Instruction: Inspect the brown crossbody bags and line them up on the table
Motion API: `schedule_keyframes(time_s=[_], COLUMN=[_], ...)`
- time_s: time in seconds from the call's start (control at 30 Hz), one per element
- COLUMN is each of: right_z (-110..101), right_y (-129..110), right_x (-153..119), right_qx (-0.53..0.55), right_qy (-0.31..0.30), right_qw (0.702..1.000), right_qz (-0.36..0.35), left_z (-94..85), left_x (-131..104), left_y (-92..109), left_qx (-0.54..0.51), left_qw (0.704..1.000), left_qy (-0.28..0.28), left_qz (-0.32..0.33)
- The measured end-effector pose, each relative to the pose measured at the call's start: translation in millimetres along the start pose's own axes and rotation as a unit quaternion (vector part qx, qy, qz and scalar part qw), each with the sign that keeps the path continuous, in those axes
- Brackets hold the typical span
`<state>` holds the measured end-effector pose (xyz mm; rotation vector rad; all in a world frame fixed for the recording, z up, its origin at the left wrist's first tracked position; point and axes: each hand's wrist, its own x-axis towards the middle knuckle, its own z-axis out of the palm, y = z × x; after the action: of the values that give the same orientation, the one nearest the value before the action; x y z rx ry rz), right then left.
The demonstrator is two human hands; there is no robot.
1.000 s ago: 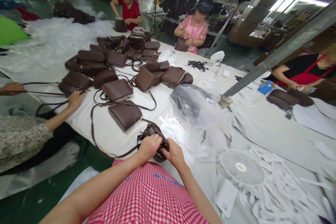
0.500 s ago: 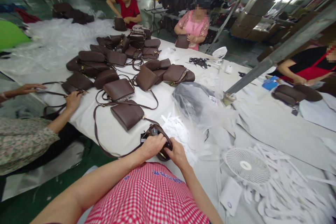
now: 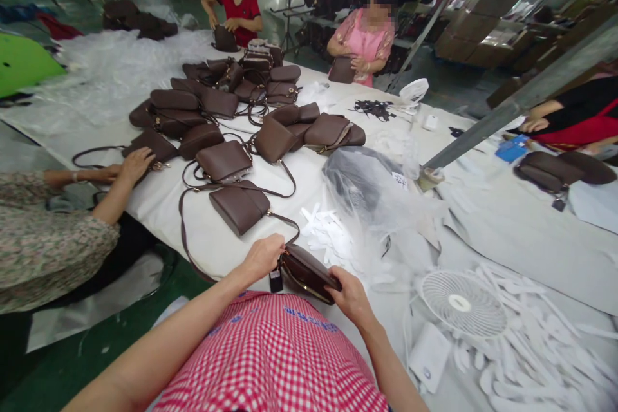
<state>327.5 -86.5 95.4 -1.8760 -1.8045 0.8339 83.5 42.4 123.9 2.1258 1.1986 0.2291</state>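
Note:
Between my hands, close to my checked apron, is a dark brown handbag (image 3: 310,272) with a gold zip along its top. My left hand (image 3: 266,253) grips its left end, fingers closed by the strap fitting. At the other end my right hand (image 3: 348,291) pinches the corner, thumb on the near side. A black hang tag (image 3: 275,280) dangles under my left fingers. Just beyond lies another brown bag (image 3: 240,206), flat on the white table, with a long strap curving around its left side. The held bag's underside is hidden.
A heap of brown bags (image 3: 212,103) spreads behind. White paper strips (image 3: 328,235) and a plastic-wrapped dark bundle (image 3: 360,180) lie ahead. A white fan (image 3: 463,304) sits right, before a slanting metal post (image 3: 521,100). A co-worker's hands (image 3: 130,170) handle a bag at left; others work across the table.
The bag was bunched with its strap between my hands; now it is stretched out lengthwise and my hands are farther apart. The left co-worker's hands have drawn closer together.

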Motion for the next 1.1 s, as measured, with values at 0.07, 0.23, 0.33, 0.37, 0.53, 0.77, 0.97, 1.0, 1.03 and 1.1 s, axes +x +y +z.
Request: schedule_keyframes(time_s=[0.07, 0.23, 0.33, 0.37, 0.53, 0.77, 0.97, 1.0, 1.03, 1.1], right_z=[-7, -12, 4, 10, 27, 27, 32, 35, 38, 45], right_y=[4, -22, -48, -54, -54, -44, -64, -67, -69, -71], right_x=[0, 23, 40, 44, 52, 42, 45, 46, 46, 47], right_qx=[-0.048, -0.227, -0.221, -0.213, -0.172, -0.133, -0.150, -0.157, -0.164, -0.173], right_qy=[0.001, -0.006, -0.002, -0.001, 0.015, 0.033, 0.049, 0.058, 0.068, 0.090], right_qw=[0.999, 0.974, 0.974, 0.975, 0.982, 0.987, 0.986, 0.985, 0.984, 0.979], right_qz=[0.000, -0.023, -0.059, -0.064, -0.078, -0.079, -0.043, -0.036, -0.034, -0.050], left_z=[9.5, 25.8, 29.5, 29.9, 29.4, 43.4, 42.6, 41.9, 41.2, 40.2], left_x=[-1, 2, 1, 0, 9, 36, 52, 54, 55, 58], left_y=[-5, -9, -11, -13, -39, -72, -76, -75, -75, -75], left_qx=[-0.069, -0.238, -0.318, -0.345, -0.473, -0.555, -0.571, -0.564, -0.552, -0.517], left_qw=[0.997, 0.970, 0.947, 0.938, 0.875, 0.799, 0.756, 0.756, 0.762, 0.783], left_qy=[0.011, 0.013, 0.009, -0.001, -0.084, -0.208, -0.309, -0.324, -0.336, -0.346], left_qz=[-0.021, -0.037, -0.043, -0.045, -0.064, -0.101, -0.083, -0.070, -0.049, 0.011])
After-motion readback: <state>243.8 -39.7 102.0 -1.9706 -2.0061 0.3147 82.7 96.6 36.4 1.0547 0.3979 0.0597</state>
